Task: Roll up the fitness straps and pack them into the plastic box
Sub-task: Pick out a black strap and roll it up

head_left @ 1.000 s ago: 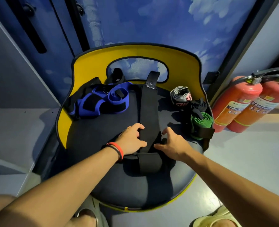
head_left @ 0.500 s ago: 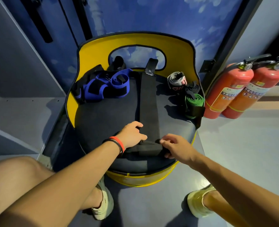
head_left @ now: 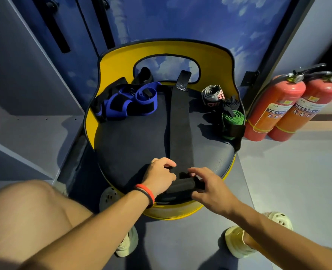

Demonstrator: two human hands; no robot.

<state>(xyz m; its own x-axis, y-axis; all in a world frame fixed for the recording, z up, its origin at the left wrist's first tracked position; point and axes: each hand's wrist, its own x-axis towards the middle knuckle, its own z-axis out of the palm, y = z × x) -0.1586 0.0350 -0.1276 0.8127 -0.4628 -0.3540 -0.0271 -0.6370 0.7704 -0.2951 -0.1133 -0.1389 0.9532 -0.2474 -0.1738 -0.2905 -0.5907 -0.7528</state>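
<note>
A long black fitness strap lies stretched down the middle of the dark seat of a yellow chair. Its near end is rolled into a short thick roll at the seat's front edge. My left hand grips the roll's left end and my right hand grips its right end with curled fingers. A loose blue and black strap sits at the seat's back left. Rolled straps rest at the back right: a grey one, a black one and a green one. No plastic box is in view.
Two red fire extinguishers stand on the floor right of the chair. A blue cloud-print wall rises behind the yellow backrest. My knee and pale shoes are near the chair's front.
The strap's near end went from folded flat on the seat to a thick roll between both hands. My view pulled back and up, bringing my knee and shoes into sight.
</note>
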